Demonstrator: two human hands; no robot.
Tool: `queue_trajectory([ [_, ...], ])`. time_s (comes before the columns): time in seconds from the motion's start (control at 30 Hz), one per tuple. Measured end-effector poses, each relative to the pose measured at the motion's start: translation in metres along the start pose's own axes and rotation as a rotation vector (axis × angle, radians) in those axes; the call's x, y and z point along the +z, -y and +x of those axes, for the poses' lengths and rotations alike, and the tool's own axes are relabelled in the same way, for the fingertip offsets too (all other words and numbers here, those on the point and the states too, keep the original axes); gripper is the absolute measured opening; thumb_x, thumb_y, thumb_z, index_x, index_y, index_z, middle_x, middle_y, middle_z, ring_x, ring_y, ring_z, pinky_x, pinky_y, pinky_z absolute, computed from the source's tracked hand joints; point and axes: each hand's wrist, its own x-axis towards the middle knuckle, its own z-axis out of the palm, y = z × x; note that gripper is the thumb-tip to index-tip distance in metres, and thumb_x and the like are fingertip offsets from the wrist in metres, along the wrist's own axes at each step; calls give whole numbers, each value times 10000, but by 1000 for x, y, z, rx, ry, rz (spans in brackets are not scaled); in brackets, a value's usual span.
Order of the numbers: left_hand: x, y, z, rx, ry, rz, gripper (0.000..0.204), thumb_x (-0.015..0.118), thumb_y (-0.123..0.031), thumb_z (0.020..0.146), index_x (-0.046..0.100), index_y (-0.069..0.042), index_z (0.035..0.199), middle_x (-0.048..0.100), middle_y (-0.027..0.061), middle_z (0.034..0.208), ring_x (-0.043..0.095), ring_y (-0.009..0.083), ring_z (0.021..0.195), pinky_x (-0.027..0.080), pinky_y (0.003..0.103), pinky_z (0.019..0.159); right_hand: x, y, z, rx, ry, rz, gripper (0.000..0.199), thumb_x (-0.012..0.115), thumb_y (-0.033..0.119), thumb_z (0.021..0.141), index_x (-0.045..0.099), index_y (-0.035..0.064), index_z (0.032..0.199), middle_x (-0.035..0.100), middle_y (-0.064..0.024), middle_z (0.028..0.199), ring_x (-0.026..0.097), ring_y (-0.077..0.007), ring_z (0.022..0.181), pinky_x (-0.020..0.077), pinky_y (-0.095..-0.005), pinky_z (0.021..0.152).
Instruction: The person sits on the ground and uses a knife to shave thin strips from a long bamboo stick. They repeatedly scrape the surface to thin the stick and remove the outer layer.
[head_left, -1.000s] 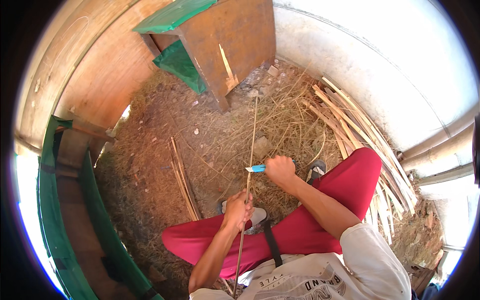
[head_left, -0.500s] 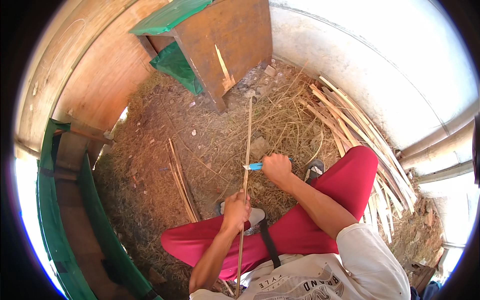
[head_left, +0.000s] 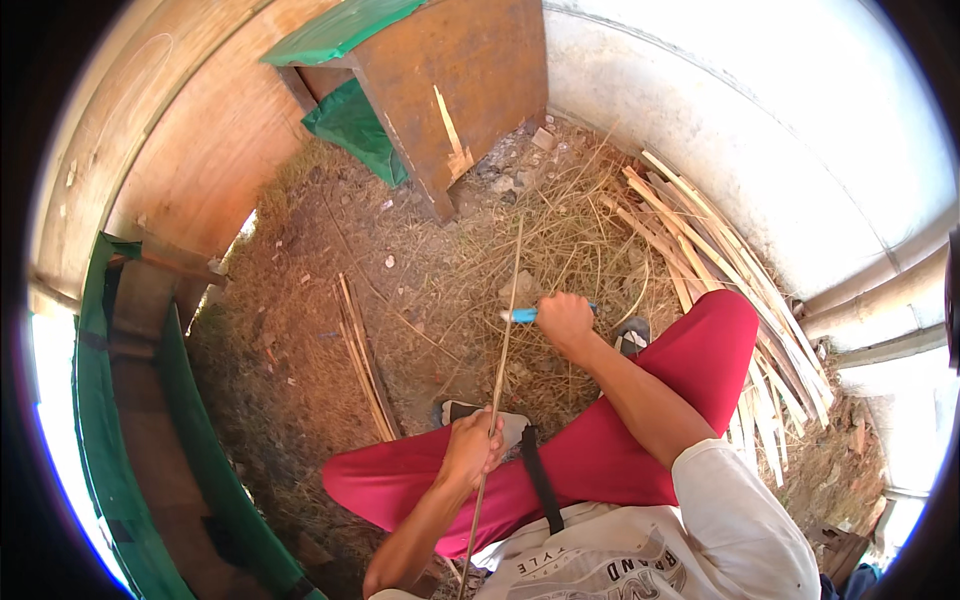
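A long, thin wooden strip (head_left: 507,345) runs from my lap up and away across the middle of the view. My left hand (head_left: 474,446) is wrapped round its lower part, above my left thigh. Closed round a blue utility knife (head_left: 524,315), my right hand (head_left: 566,322) is just right of the strip's upper half. The knife's blade end lies at the strip; whether it touches or cuts in, I cannot tell. The strip's far end points toward the wooden cabinet.
Several split strips (head_left: 715,240) lie heaped along the white wall on the right. A smaller bundle (head_left: 362,360) rests on the ground at left. A brown cabinet (head_left: 455,90) with green covering stands at the back, and a green-edged bench (head_left: 150,430) at far left. Dry grass covers the ground.
The strip has tilted, its far end moving right and nearer. My right hand with the knife has shifted slightly right and farther away; my left hand has moved slightly nearer.
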Motion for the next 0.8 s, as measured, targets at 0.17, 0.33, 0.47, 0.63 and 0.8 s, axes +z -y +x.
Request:
queue_trajectory([
  [0.17,-7,6,-14,-30,-6,6,290,427,-281,1069,503,-73,881,407,-18,558,337,70,393,252,230,312,-2,2,3,-13,63,-6,177,622,161,812,738,33,775,705,-180,778,711,-361,713,558,-465,618],
  [0.33,-12,15,-39,-62,37,36,310,419,-298,1077,502,-74,880,402,-16,555,337,73,387,252,237,316,-3,-12,13,80,24,-37,170,620,154,820,740,35,797,714,-181,801,719,-365,739,564,-465,636],
  [0.47,-20,18,-59,-80,18,68,315,414,-301,1079,502,-77,877,396,-22,547,330,72,379,251,237,317,1,-17,21,42,42,-42,175,616,159,837,744,42,808,722,-177,832,727,-357,770,571,-464,657],
  [0.63,-20,19,-82,-138,-22,103,316,411,-304,1080,502,-81,876,393,-27,541,331,69,378,248,237,317,-2,-25,34,20,-16,-36,190,615,156,823,723,31,730,704,-191,757,715,-371,700,562,-473,611],
  [0.8,-30,22,-84,-130,-5,45,308,407,-299,1080,500,-89,875,392,-26,540,328,69,380,246,234,314,1,-18,55,61,69,-91,188,594,146,852,753,46,840,733,-176,869,733,-337,808,577,-452,666],
])
